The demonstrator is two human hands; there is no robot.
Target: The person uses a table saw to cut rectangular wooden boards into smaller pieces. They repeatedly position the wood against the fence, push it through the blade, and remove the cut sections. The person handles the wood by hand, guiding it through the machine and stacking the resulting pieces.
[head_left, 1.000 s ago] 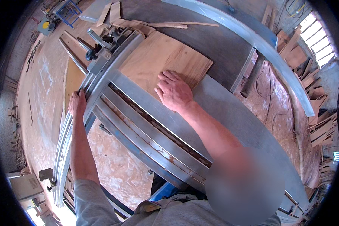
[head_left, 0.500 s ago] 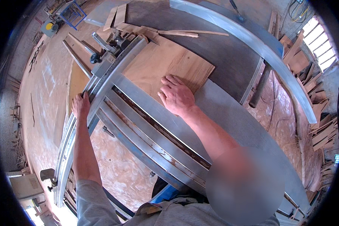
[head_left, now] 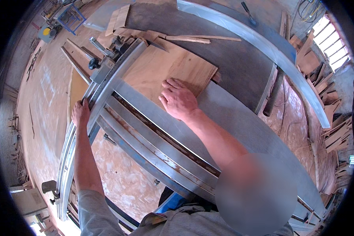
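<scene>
My left hand (head_left: 81, 113) is closed round the long metal fence rail (head_left: 65, 167) on the left, fingers curled over its top. My right hand (head_left: 178, 98) lies on a flat, light-brown wooden board (head_left: 167, 65), palm down with the fingers resting on its face. The board lies on the grey metal machine table (head_left: 240, 118), its far left edge against the fence. A metal stop with a black knob (head_left: 93, 63) is mounted on the fence, beyond my left hand.
A curved-looking silver metal fence (head_left: 259, 47) crosses the far side of the table. Thin wooden strips (head_left: 194, 39) lie behind the board. Wood offcuts (head_left: 338, 133) are piled at the right. A blue-framed stand (head_left: 71, 17) is at the far left.
The board, the fence with its stop and both my hands have shifted slightly to the left. At the board's right corner a dark slot in the table now shows.
</scene>
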